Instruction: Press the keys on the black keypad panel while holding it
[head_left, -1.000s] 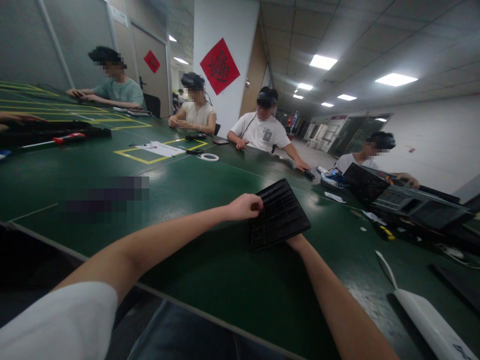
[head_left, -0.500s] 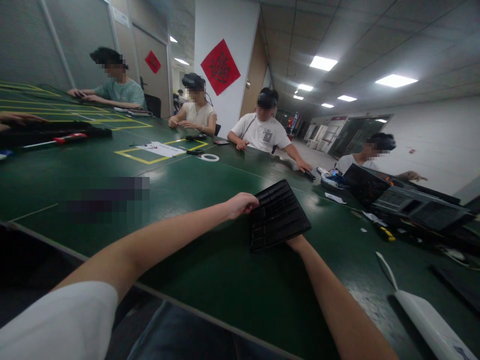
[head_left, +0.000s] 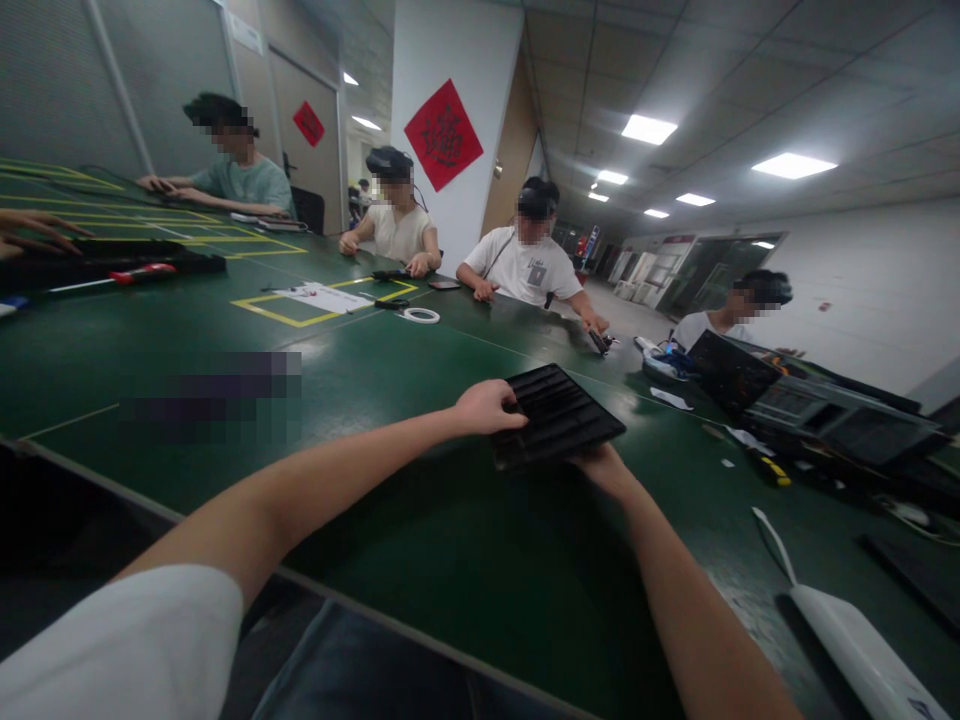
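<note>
A black tray (head_left: 562, 408) with several long compartments is held above the green table (head_left: 420, 520), tilted. My left hand (head_left: 489, 408) grips its left edge, with the thumb over the rim. At the near right corner my right hand (head_left: 602, 468) holds the tray from below, its fingers mostly hidden under it. What lies in the compartments, if anything, is too dark to tell.
A white roll of tape (head_left: 421, 315) and a white paper (head_left: 322, 298) lie beyond my left hand. At the right are an opened computer case (head_left: 840, 410) and a white device (head_left: 855, 630). Several people sit around the table.
The tray has tipped to a flatter angle. My left hand's thumb has moved over its rim. Across the table, a person's hand has shifted a small dark object.
</note>
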